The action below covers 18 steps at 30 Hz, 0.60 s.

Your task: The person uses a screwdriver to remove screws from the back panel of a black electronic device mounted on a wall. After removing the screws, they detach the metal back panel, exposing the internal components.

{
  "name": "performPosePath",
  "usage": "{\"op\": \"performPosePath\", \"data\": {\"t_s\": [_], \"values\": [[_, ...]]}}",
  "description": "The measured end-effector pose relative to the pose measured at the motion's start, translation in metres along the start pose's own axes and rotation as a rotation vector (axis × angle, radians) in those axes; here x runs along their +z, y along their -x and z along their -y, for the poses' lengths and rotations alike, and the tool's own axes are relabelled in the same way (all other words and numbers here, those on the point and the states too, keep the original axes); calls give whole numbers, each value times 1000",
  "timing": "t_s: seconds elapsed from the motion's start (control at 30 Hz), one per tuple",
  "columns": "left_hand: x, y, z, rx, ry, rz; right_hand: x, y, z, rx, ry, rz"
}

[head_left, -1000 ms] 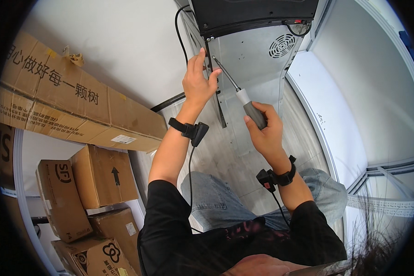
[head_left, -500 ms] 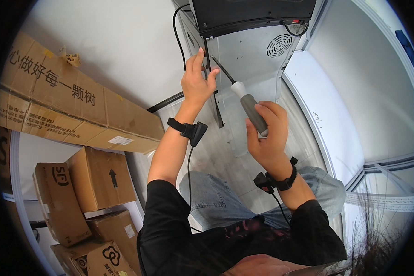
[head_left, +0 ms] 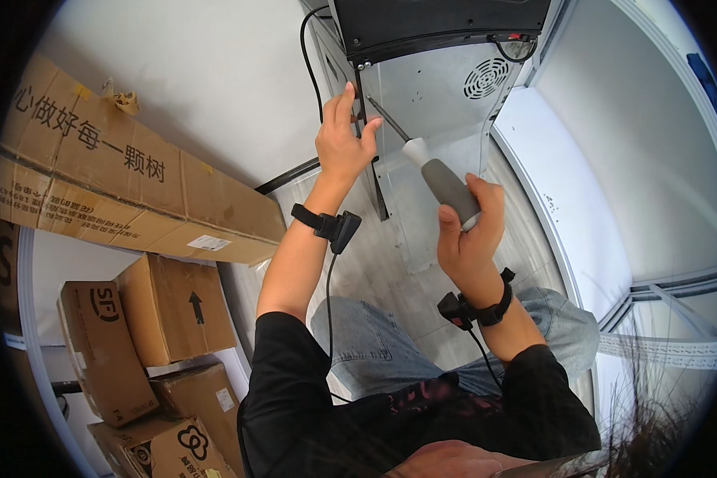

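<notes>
My right hand [head_left: 478,239] is closed round the grey handle of a screwdriver [head_left: 444,185]. The screwdriver's shaft slants up and left, its tip at the left edge of a grey metal panel [head_left: 430,103]. This panel belongs to a machine with a black upper part [head_left: 446,24]. My left hand [head_left: 346,143] lies along the black edge strip [head_left: 382,195] on the machine's left, fingers stretched up and thumb apart, close to the screwdriver's tip. Whatever the tip meets is too small to make out.
Left of me, a long cardboard box [head_left: 135,171] lies against the white wall, with more cardboard boxes [head_left: 171,311] stacked below it. A black cable [head_left: 304,64] hangs beside the machine. A white panel with a metal frame [head_left: 573,199] stands on the right.
My right hand has shifted slightly right, and the screwdriver's handle has tilted with it. The tip and my left hand stay nearly where they were.
</notes>
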<state>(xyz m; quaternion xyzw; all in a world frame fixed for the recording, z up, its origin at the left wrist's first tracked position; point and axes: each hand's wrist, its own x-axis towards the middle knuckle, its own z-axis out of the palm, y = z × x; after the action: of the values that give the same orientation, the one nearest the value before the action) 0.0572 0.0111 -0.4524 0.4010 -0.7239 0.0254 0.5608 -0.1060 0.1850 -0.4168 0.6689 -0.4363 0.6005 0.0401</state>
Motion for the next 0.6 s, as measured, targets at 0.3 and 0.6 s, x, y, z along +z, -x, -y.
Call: {"op": "performPosePath", "data": {"t_s": [0.3, 0.6], "values": [[-1, 0, -2, -6, -9, 10, 0, -6, -2, -46, 30, 5], [0, 0, -1, 0, -7, 5, -2, 4, -3, 44, -7, 66]]}}
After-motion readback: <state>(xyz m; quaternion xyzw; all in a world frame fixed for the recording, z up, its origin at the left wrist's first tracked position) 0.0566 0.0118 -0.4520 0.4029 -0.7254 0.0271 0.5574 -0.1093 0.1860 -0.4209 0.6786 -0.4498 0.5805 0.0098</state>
